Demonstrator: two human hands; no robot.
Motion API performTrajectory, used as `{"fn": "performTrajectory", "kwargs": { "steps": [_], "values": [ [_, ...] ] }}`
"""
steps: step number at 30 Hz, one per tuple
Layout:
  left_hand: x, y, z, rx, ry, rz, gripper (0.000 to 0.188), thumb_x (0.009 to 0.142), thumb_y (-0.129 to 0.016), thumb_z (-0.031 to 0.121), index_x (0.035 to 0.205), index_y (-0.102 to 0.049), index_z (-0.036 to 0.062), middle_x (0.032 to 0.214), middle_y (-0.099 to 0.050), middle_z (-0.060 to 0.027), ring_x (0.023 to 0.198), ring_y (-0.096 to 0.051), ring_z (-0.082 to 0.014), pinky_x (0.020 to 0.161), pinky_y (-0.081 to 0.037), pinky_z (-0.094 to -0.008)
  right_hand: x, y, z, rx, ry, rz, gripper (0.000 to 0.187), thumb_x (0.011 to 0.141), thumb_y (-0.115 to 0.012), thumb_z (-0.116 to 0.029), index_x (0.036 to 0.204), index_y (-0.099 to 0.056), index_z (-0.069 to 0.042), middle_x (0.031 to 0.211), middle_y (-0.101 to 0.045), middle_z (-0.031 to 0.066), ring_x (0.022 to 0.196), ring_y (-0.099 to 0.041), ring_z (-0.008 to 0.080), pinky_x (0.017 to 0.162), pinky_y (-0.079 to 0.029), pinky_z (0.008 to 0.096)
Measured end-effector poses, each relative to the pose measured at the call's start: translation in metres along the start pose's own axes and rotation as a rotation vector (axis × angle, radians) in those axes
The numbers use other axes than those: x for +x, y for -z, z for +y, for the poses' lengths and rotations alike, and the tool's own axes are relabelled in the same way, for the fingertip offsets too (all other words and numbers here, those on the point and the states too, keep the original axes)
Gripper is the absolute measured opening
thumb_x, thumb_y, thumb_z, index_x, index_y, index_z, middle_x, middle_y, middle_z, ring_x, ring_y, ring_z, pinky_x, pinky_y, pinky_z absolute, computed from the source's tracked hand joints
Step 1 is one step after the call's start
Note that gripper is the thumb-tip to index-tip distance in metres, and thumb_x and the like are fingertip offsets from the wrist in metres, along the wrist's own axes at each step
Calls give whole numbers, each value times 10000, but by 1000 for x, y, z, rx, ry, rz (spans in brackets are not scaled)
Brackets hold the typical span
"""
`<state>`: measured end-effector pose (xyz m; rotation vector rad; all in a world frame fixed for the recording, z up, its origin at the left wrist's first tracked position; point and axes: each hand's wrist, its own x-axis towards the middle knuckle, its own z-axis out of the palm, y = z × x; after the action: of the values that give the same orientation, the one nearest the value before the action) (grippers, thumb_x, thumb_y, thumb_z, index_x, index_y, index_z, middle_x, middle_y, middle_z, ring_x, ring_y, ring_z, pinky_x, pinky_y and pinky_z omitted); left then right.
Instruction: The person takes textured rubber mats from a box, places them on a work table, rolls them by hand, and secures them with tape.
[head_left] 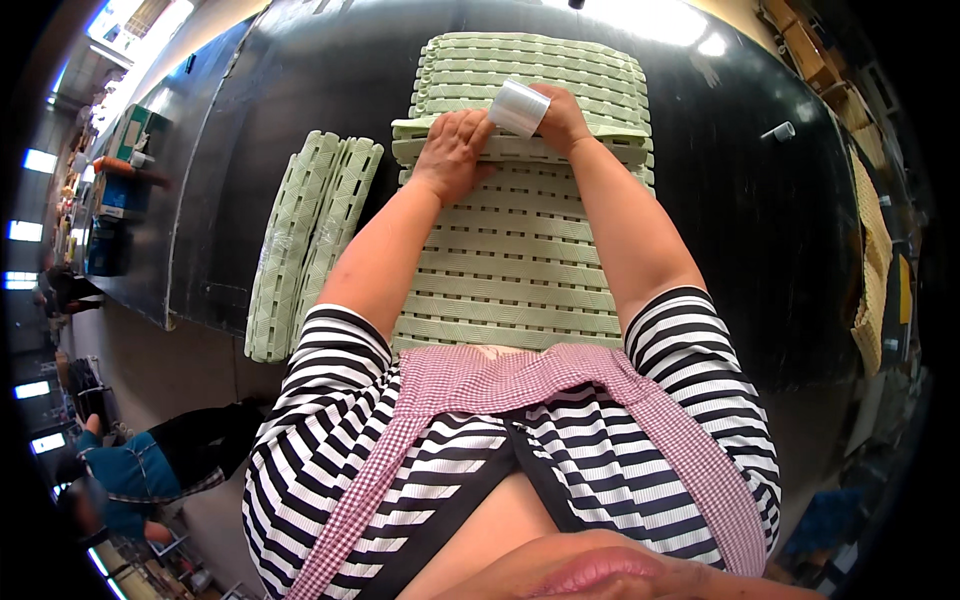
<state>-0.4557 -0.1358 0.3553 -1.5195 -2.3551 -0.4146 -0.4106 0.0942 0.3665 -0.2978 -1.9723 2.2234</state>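
A pale green slotted mat (510, 255) lies on the dark table in front of me, its far part folded or stacked into a thicker layer with a raised edge across the middle. My left hand (455, 155) lies over this edge, fingers bent across it and thumb on the near side. In my right hand (562, 115) is a roll of clear tape (519, 108), tilted just above the mat and close to my left fingertips. The right fingers are partly hidden behind the roll. Whether a strip of tape runs to the mat cannot be made out.
Left of the mat stand two folded green mats (315, 240) side by side. A small roll (778, 131) lies on the dark table (760, 250) at the right. Cardboard (872, 260) is at the right edge. Boxes (125, 190) are at the far left, and a person in blue (140, 465) is at lower left.
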Motion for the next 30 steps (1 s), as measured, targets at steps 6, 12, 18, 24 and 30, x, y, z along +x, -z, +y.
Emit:
{"fn": "performTrajectory", "kwargs": {
  "steps": [6, 12, 18, 24, 30],
  "values": [
    [16, -4, -23, 38, 9, -89, 738, 815, -794, 322, 1443, -462, 124, 1429, -527, -93, 1264, -542, -283, 1083, -380, -441, -45, -9, -10, -373, 226, -79, 235, 852, -732, -59, 1084, -729, -22, 1019, -702, 19, 899, -633, 94, 814, -534, 273],
    [-45, 85, 66, -313, 155, -398, 606, 835, -780, 297, 1346, -559, 60, 1272, -582, -161, 1145, -612, -354, 978, -482, -471, -216, -31, -10, -753, 769, -126, 492, 727, -827, -193, 1201, -718, -115, 1300, -682, 103, 1270, -614, 318, 1137, -413, 504],
    [-53, 72, 43, -356, 217, -501, 544, 924, -666, 476, 1295, -641, 80, 1162, -656, -139, 1148, -610, -351, 1013, -478, -445, -266, -48, 23, -793, 714, -153, 500, 739, -824, -216, 1219, -714, -128, 1406, -619, 115, 1369, -530, 343, 1182, -341, 522],
    [-10, 55, 10, -132, 208, 170, 174, 879, -724, 237, 977, -735, 94, 1041, -702, -77, 1023, -638, -303, 869, -495, -420, -185, -42, 22, -834, 783, -72, 417, 763, -774, -151, 1174, -713, -118, 1309, -677, 72, 1343, -561, 276, 1194, -345, 480],
    [-52, 42, 58, -257, 80, 334, 125, 830, -721, 80, 954, -726, 71, 1112, -701, -84, 1040, -653, -300, 922, -490, -409, -75, -19, 12, -378, 245, -42, 312, 882, -702, -111, 1186, -704, -45, 1111, -729, 56, 1036, -696, 183, 945, -545, 356]
  ]
}}
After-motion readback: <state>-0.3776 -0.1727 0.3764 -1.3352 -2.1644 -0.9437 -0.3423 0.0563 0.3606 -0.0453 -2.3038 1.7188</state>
